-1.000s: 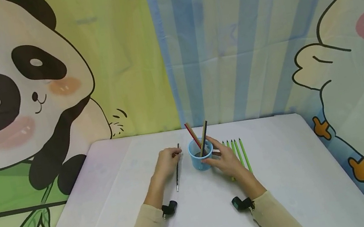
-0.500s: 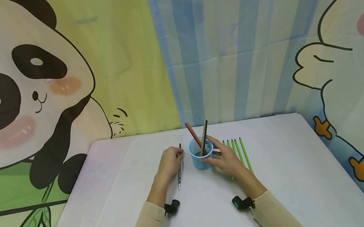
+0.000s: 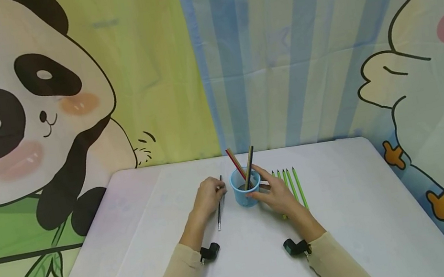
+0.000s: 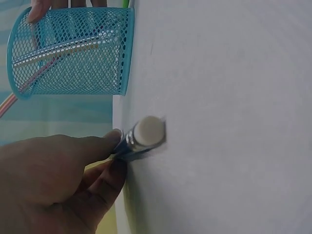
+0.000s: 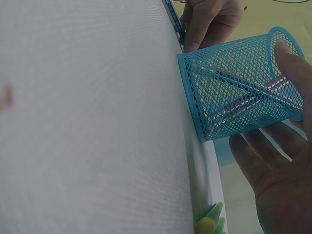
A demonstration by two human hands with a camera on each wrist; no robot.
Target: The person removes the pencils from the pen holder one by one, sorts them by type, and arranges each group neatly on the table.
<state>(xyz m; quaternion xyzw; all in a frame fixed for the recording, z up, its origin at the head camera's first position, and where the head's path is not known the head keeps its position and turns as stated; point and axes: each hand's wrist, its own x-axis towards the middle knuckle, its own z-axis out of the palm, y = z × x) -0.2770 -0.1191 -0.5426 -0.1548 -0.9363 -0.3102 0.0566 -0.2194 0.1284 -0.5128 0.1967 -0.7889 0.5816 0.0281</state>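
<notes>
A dark pencil with a white eraser lies between the thumb and fingers of my left hand, which pinches it near its far end. To its right stands a light blue mesh pen cup, wider at the open top. My right hand grips the cup from the right, thumb at the near side of the rim and the other fingers round the far side. Inside the cup lean a red pencil and a dark one, together with a tan one.
Several green pencils lie side by side on the white tabletop, right of the cup and partly behind the right forearm. A curtain with a panda and blue stripes hangs behind the table's far edge.
My left hand has shifted slightly to the right and away, and the dark pencil has moved with it toward the cup. The right hand and the cup have stayed in place.
</notes>
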